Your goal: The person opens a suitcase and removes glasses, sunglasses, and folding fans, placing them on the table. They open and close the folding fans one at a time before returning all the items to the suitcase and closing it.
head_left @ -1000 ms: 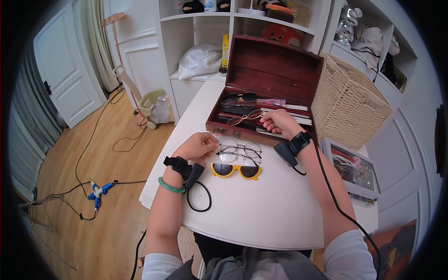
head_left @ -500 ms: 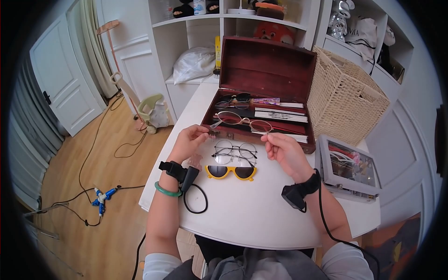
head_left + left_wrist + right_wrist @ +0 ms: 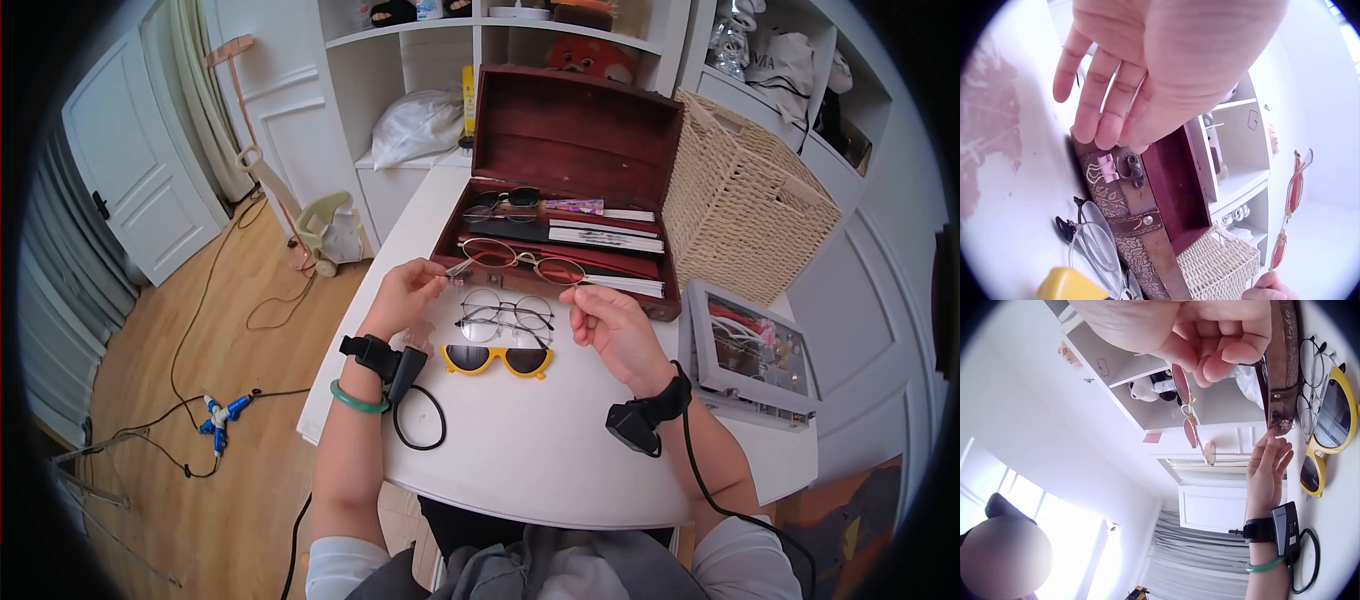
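Between thumb and fingers my right hand (image 3: 622, 332) pinches one end of gold-framed glasses with red lenses (image 3: 558, 271). The glasses are held up in front of an open dark-red chest (image 3: 578, 140), lenses level in the head view. My left hand (image 3: 402, 296) has its fingertips at the chest's front left corner, beside a pink binder clip (image 3: 1109, 169); its fingers are fairly straight. On the table before the chest lie thin-rimmed clear glasses (image 3: 508, 304) and yellow-framed sunglasses (image 3: 497, 354). Inside the chest are dark sunglasses (image 3: 524, 196) and several long white-edged items (image 3: 605, 236).
A tall woven basket (image 3: 745, 200) and a grey clear-lidded case (image 3: 752, 350) stand right of the chest. White shelves (image 3: 430, 60) rise behind the table (image 3: 540, 450). Cables run from both wrist cameras, and more lie on the floor at left.
My right hand has drawn the red-lensed glasses from over the chest toward me and turned palm inward. My left hand has moved slightly up to the chest's corner. The last half second is nearly still.
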Demonstrator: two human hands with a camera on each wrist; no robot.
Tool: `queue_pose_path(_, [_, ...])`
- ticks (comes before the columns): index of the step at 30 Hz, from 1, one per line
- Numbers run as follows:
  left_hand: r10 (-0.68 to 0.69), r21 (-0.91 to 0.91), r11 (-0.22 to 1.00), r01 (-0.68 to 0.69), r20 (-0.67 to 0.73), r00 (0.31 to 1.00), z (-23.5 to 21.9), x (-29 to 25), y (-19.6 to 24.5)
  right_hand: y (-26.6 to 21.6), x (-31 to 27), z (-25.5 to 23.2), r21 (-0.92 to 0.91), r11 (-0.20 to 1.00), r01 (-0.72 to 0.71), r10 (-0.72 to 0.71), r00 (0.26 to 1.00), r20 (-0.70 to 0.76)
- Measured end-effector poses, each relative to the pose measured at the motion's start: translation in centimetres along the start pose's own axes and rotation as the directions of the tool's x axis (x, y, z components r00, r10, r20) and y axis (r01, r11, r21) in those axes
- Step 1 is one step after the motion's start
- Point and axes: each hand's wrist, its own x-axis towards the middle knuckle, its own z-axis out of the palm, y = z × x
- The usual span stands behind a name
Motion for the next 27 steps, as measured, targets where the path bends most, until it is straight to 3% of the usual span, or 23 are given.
queue_pose_path(5, [-0.013, 0.001, 1.0, 0.013, -0.008, 1.0, -0.1, 0.0, -0.3, 0.3, -0.4, 0.3, 0.016, 0.999, -0.033, 0.033, 0.999, 0.019])
queue_pose_path(13, [0.009, 0.026, 1.0, -0.008, -0.032, 0.999, -0.1, 0.1, -0.5, 1.6, -3.8, -1.2, -0.031, 0.96, -0.28, 0.281, 0.959, 0.04])
queue_pose_path(18, [-0.033, 0.051, 0.998, 0.034, -0.025, 0.999, -0.3, -0.1, -0.2, 2.6, -5.0, -1.4, -0.059, 0.947, -0.317, 0.319, 0.948, 0.019])
queue_pose_path(24, [-0.049, 0.094, 0.994, 0.051, -0.019, 0.999, -1.0, 0.1, -0.8, 4.3, -5.0, -1.5, -0.362, 0.9, -0.243, 0.251, 0.968, -0.025])
queue_pose_path(26, [-0.052, 0.108, 0.993, 0.053, -0.013, 0.999, -1.2, 0.0, -0.8, 4.1, -5.2, -1.7, -0.687, 0.705, -0.177, 0.306, 0.949, 0.07])
queue_pose_path(27, [-0.052, 0.122, 0.991, 0.053, -0.005, 0.999, -1.3, 0.0, -0.8, 4.1, -5.2, -1.8, -0.689, 0.702, -0.178, 0.31, 0.948, 0.071])
